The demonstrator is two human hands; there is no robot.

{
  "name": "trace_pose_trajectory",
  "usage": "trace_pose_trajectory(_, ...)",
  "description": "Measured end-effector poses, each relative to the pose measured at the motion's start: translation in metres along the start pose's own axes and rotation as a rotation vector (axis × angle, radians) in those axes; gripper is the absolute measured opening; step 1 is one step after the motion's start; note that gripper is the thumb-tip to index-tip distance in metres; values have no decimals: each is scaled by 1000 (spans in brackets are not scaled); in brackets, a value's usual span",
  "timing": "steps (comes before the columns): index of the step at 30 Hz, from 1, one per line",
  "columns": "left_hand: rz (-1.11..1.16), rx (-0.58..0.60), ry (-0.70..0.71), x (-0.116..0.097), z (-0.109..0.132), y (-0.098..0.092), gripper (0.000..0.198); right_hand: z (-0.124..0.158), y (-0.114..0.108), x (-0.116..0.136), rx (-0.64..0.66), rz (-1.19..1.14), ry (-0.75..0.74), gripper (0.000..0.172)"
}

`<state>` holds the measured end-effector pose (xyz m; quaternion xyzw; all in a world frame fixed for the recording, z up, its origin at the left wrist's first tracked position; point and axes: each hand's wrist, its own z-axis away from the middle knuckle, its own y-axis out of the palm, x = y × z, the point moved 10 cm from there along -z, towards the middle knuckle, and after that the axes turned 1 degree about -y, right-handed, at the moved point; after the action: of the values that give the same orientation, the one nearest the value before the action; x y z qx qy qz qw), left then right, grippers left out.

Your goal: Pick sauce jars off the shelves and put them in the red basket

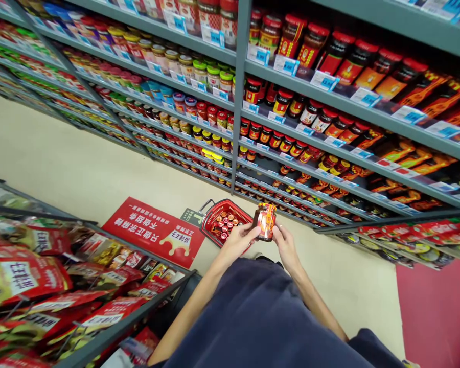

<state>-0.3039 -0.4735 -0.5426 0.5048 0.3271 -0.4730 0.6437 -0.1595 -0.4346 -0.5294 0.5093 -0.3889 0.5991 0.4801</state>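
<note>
Now L hand [239, 241] + R hand [286, 246] grip sauce jar [265, 222] over red basket [232, 202].

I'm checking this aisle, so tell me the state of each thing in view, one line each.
Left hand, gripping the jar's side
Right hand, gripping the jar's other side
Glass jar with a red label, lidded, held up, slightly tilted
Red shopping basket, on the floor, holding jars
Jars in the basket, upright, red lids up
Red floor sign, flat on the floor
Grey metal shelves, stocked with jars
</note>
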Motion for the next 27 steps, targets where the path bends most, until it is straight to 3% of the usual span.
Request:
trace_pose_trajectory(5,3,-11,-51,-2,1,-8,55,1,8,0,-1,-14,-1,58)
trace_pose_trajectory(12,94,22,-40,29,-5,-6,55,4,4,-8,-56,20,-2,59)
trace_pose_trajectory(22,124,86,-89,47,12,-28,43,30,26,-23,-92,44,24,58)
trace_pose_trajectory(27,96,139,-118,54,17,-27,43,41,25,-33,-113,31,33,56)
